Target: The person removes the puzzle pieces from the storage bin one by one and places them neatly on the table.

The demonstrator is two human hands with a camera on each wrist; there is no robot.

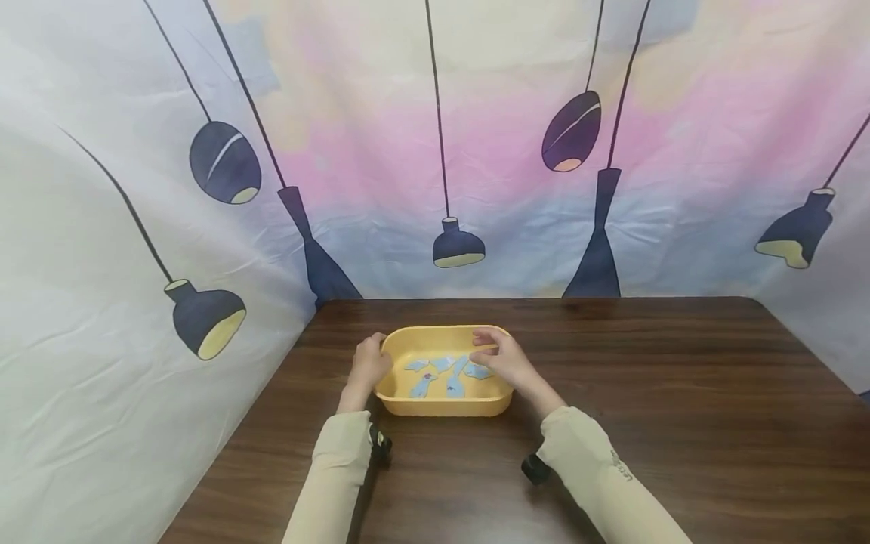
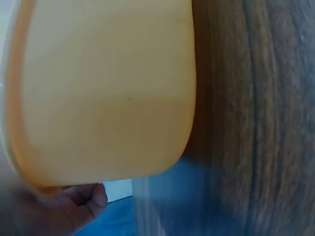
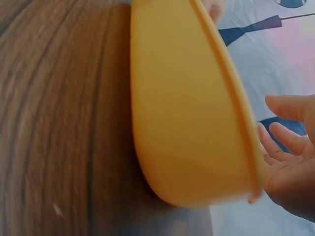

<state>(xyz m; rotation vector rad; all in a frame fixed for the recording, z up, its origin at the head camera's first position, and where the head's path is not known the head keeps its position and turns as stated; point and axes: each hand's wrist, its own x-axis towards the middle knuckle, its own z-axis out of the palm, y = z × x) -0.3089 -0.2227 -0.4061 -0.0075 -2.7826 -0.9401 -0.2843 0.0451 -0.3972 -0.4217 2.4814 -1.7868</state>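
Lamp-print fabric backdrop (image 1: pixel 516 249) behind far edge of dark wood-grain table (image 1: pixel 680 408). Black wrist units (image 1: pixel 535 469) at both sleeves, nearer than tray. Right hand (image 1: pixel 511 364) blocks part of tray's right rim; fingers spread, loosely bent, holding nothing. Yellow tray (image 1: pixel 442 408) toward table's far left corner; light-blue flat pieces (image 1: pixel 455 389) scattered on its floor. Left hand (image 1: pixel 371 364): fingers curled, gripping tray's left rim.

No text can be read: the small dark lettering (image 1: pixel 621 465) on the right sleeve (image 1: pixel 590 452), to the near right of the yellow tub (image 1: pixel 443 409), is too tiny.
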